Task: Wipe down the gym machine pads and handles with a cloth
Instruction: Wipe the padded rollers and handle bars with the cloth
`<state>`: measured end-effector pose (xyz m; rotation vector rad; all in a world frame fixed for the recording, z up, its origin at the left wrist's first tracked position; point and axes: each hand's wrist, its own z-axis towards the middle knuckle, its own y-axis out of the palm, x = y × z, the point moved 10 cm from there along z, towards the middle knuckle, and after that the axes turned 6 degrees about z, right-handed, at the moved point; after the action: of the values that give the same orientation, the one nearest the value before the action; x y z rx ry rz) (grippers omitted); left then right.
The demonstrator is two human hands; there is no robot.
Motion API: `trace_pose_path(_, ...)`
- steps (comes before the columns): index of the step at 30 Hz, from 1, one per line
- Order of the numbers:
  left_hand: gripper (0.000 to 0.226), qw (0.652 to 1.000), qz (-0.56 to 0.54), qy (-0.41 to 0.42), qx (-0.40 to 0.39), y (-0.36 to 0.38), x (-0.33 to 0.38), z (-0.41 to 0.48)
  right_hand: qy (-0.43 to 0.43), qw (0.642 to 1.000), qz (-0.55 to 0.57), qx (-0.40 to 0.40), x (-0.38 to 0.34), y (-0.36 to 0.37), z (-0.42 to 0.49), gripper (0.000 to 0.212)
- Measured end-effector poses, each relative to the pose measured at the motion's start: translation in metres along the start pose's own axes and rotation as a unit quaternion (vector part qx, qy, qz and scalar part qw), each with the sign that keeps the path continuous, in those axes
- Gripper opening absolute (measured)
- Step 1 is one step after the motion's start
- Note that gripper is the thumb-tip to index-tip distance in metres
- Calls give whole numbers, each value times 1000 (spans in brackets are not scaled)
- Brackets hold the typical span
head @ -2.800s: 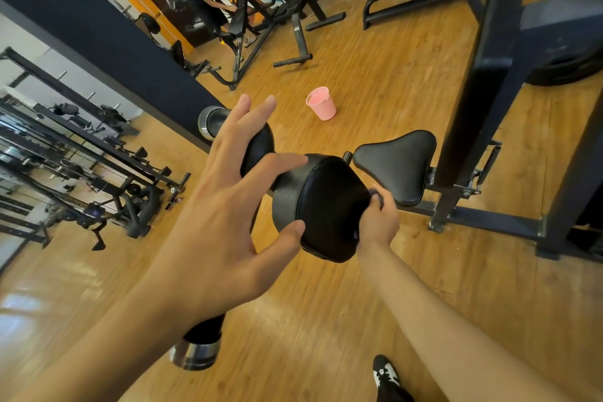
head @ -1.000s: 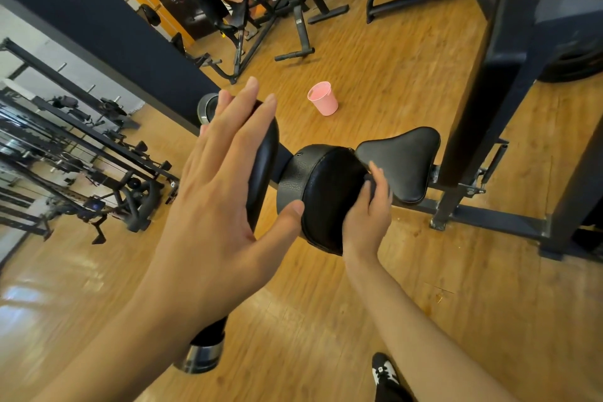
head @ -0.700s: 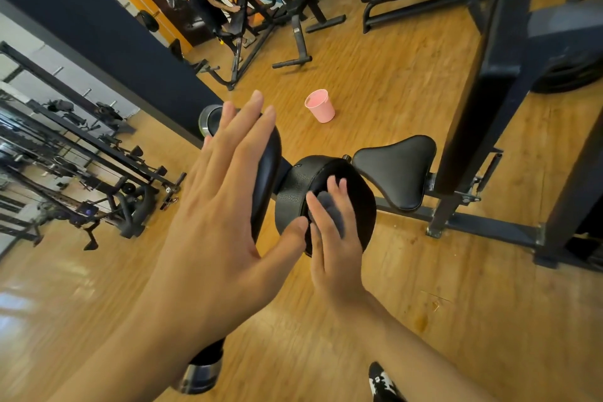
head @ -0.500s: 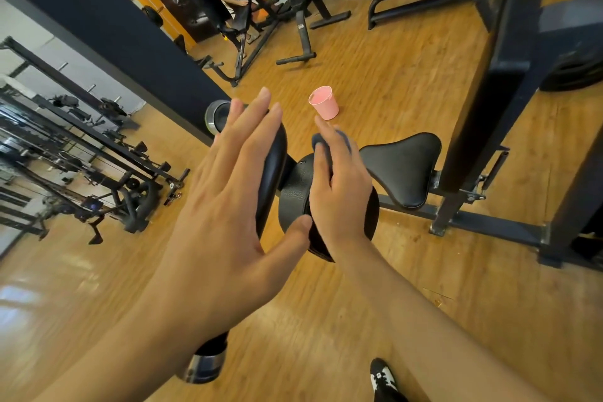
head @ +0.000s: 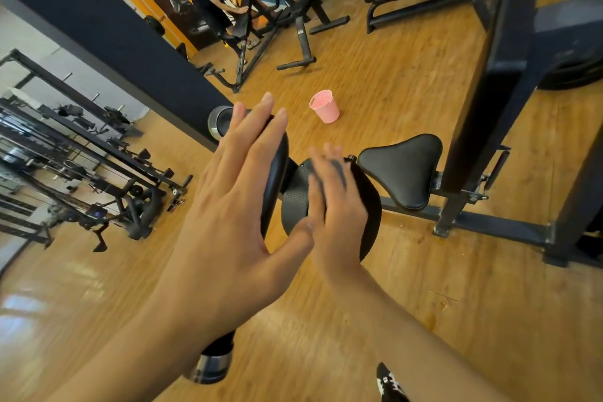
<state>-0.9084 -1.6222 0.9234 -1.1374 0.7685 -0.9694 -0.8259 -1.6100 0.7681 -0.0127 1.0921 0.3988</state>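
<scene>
a: where is the cloth?
b: under the right hand [head: 336, 209], at the centre of the frame. only a dark grey strip of the cloth [head: 340, 171] shows between the fingers [head: 328, 163], and that hand is blurred
a: what is it on?
b: the round black pad [head: 370, 206] of the machine. the fingers lie stretched out and close together, flat over the cloth, pressing it to the pad's face. as far as the blur lets me tell, none of them curls round it
a: and the left hand?
b: the left hand [head: 228, 206] fills the middle left. its fingers are straight and slightly spread, laid on the long black padded roller [head: 277, 166] just left of the round pad. it grips nothing. its thumb points toward the right hand, but i cannot tell whether they touch
a: the roller's ends?
b: a chrome cap [head: 217, 122] shows by the fingertips and a second chrome end [head: 212, 365] near the bottom edge
a: what else?
b: a black saddle-shaped seat [head: 404, 170] just right of the round pad, on a dark steel frame [head: 489, 225]. a pink cup [head: 324, 106] stands on the wooden floor [head: 424, 320] above the hands. a black and white shoe [head: 388, 383] shows at the bottom edge, and a person [head: 208, 6] is at a machine in the upper left
</scene>
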Motion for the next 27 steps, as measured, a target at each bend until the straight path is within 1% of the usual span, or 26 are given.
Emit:
trace_pose_path(2, 88, 1000, -3, -1, 2, 1, 1, 2, -73, 996, -8, -57, -9, 4, -42, 45)
trace_pose_path(4, 87, 1000, 2, -1, 2, 1, 1, 0, -135, 984, -24, -112, -9, 7, -58, 47)
trace_pose_path(5, 86, 1000, 6, 1, 1, 0, 1, -1, -157, 980, -35, -117, -10, 7, -52, 44)
trace_pose_path(6, 86, 1000, 7, 2, 0, 0, 1, -1, -159, 981, -39, -107, -11, 8, -39, 42)
trace_pose_path(7, 86, 1000, 7, 3, 1, 0, 0, -1, -139, 986, -35, -83, -11, 7, -23, 39)
trace_pose_path(9, 87, 1000, 5, 3, 3, 1, 1, 2, -69, 997, -12, -29, -11, 5, 2, 35)
trace_pose_path(10, 88, 1000, 6, 3, 4, 2, 2, 4, -52, 998, -5, -19, -10, 6, 4, 37)
trace_pose_path(12, 88, 1000, 4, 3, 7, 3, 4, 7, -65, 998, -2, -26, -8, 6, -10, 41)
trace_pose_path(13, 87, 1000, 1, 3, 8, 2, 5, 7, -68, 997, 5, -23, 1, 1, -18, 39)
trace_pose_path(14, 87, 1000, 0, 4, 9, 2, 5, 8, -48, 999, 19, -8, 17, -8, -22, 37)
trace_pose_path(15, 87, 1000, 0, 4, 10, 2, 5, 8, 6, 999, 34, 21, 41, -18, -24, 37)
trace_pose_path(17, 89, 1000, 5, 4, 8, 2, 3, 7, 151, 984, 52, 79, 85, -36, -25, 38)
trace_pose_path(18, 89, 1000, 5, 3, 7, 3, 3, 6, 190, 976, 55, 87, 94, -39, -23, 38)
trace_pose_path(19, 89, 1000, -1, 0, 6, 3, 3, 6, 200, 974, 58, 86, 92, -40, -20, 38)
trace_pose_path(20, 89, 1000, -10, -2, 7, 3, 3, 7, 184, 977, 69, 85, 81, -38, -14, 38)
trace_pose_path(22, 86, 1000, -22, -3, 15, 2, 5, 10, 89, 991, 86, 57, 39, -28, 0, 38)
trace_pose_path(23, 84, 1000, -23, -1, 16, 2, 6, 12, 28, 996, 86, 20, 16, -19, 3, 39)
trace_pose_path(25, 84, 1000, -23, 0, 16, 3, 7, 15, -63, 997, 28, -45, -3, -1, -5, 44)
trace_pose_path(26, 84, 1000, -21, 1, 15, 3, 8, 15, -68, 996, -3, -51, 3, 2, -10, 42)
trace_pose_path(27, 84, 1000, -20, 3, 16, 3, 9, 15, -40, 998, -13, -42, 15, 0, -14, 38)
